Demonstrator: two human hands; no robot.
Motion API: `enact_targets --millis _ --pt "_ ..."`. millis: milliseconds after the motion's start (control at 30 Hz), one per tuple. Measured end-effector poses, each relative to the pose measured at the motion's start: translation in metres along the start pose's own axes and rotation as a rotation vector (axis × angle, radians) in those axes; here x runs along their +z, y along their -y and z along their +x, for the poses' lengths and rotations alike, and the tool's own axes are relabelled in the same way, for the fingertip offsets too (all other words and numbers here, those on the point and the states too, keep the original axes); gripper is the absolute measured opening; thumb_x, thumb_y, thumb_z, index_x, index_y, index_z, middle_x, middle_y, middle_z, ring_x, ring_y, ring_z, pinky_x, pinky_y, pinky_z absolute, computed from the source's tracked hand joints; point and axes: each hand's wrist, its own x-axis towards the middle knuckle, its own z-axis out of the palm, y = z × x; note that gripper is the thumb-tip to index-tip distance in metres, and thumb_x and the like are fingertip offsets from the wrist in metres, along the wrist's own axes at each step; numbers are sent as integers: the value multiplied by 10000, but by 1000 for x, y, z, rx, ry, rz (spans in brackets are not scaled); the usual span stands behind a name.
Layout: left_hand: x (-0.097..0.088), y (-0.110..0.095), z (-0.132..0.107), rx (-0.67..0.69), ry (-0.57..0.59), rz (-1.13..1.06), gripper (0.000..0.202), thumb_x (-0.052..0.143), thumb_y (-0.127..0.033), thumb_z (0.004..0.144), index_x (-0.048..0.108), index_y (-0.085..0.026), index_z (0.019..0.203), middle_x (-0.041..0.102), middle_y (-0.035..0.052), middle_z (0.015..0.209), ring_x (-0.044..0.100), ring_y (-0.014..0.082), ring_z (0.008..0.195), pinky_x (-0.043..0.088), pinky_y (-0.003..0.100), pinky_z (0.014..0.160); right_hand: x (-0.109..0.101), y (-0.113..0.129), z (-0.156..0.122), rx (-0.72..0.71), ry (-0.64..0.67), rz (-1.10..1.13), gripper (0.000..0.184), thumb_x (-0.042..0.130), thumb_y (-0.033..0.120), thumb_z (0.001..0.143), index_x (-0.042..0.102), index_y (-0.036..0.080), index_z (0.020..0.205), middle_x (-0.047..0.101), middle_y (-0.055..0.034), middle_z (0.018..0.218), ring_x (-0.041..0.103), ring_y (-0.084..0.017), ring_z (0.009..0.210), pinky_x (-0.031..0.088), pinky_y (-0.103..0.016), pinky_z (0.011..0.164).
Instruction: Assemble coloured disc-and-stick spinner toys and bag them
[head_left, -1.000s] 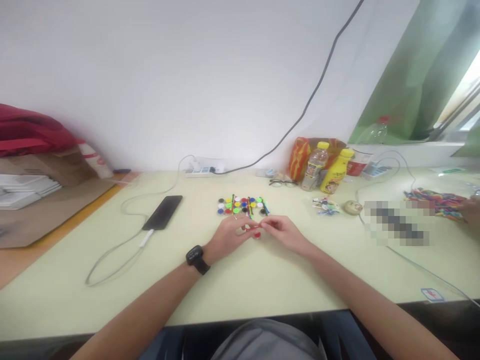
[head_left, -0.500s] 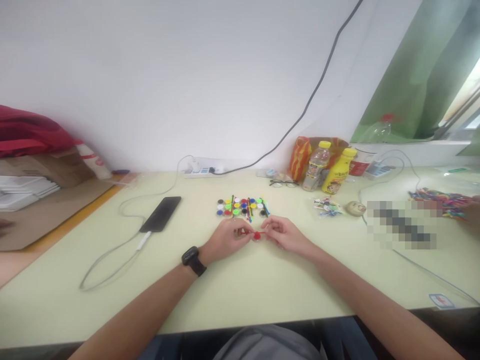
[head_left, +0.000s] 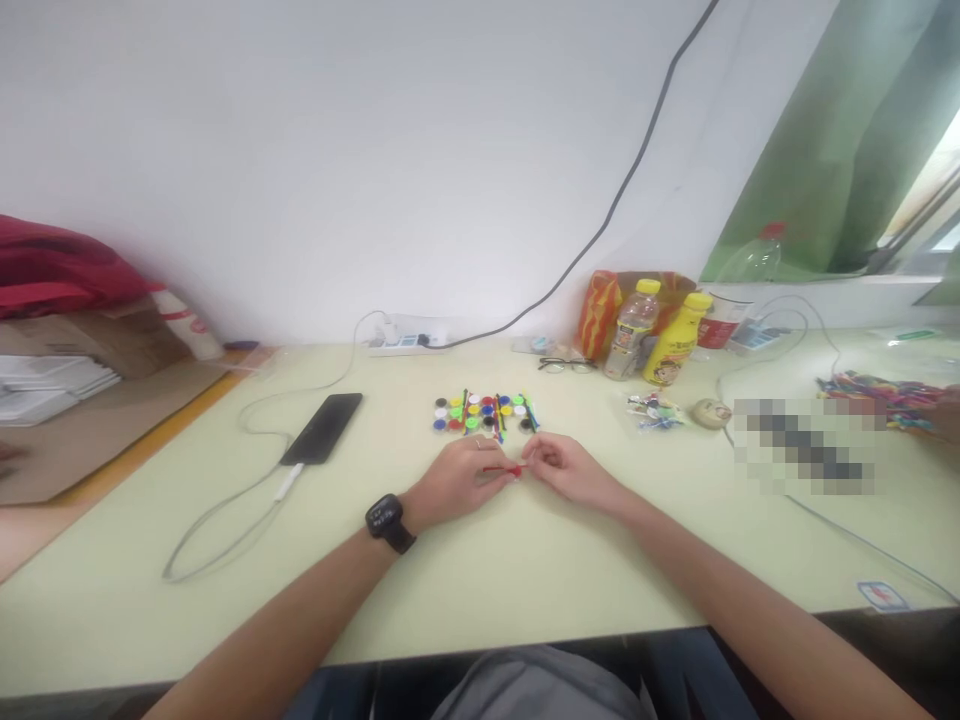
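A small red round piece with a thin red stick (head_left: 516, 470) is between my two hands, just above the table. My left hand (head_left: 459, 482), a black watch on its wrist, is closed with thumb and fingertips pinched on the stick's left side, close to the round piece. From the right, my right hand (head_left: 566, 468) pinches the stick's short right end, its other fingers curled. Just beyond my hands lie rows of small coloured discs (head_left: 487, 412) in white, black, blue, yellow, green and red, with thin coloured sticks (head_left: 499, 415) laid between them.
A black phone (head_left: 322, 428) on a charging cable lies at left. To the right are a small bag of coloured bits (head_left: 652, 412), a round beige object (head_left: 711, 414), bottles (head_left: 675, 345) and glasses (head_left: 566, 366). Another person's hand (head_left: 946, 420) is by a colourful pile (head_left: 877, 398).
My left hand has slid slightly right along the stick, so its fingertips are now against the red round piece. My right hand has shifted slightly left, staying pinched at the other end.
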Motion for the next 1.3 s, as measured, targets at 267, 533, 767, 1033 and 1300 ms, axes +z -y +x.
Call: enact_targets --millis 267,533,767,1033,1300 --pt "1 -8 0 61 59 161 111 636 -321 968 696 -228 962 729 55 1049 653 236 964 492 375 860 2 -7 -1 -73 -23 -83 89 574 242 906 643 187 919 657 -17 781 559 -155 687 427 -285 662" --pt "0 -10 -3 9 79 93 175 664 -322 930 661 -246 1088 701 56 1121 635 259 1052 486 404 937 1 -3 -4 -73 -33 -201 144 557 271 939 672 186 952 699 -37 831 589 -166 697 449 -290 655" --pt "-6 -4 -4 -235 -94 -109 331 540 -408 1040 595 -288 1344 647 52 1332 615 240 1135 488 397 997 -6 11 -10 8 -136 -230 349 555 494 982 678 187 871 630 -27 817 529 -139 627 419 -298 638" --pt "-4 0 0 -252 -194 -120 272 472 -374 1074 647 -267 1253 681 49 1251 615 220 1087 474 382 988 -22 19 -8 139 -211 189 671 529 705 934 418 205 500 332 34 567 303 -116 529 228 -302 533" --pt "-1 10 2 -327 -184 -67 242 522 -384 1031 701 -231 978 721 7 899 561 162 721 436 298 684 -35 -13 4 -20 -297 -250 323 548 482 956 648 202 831 555 3 715 499 -163 662 372 -296 618"
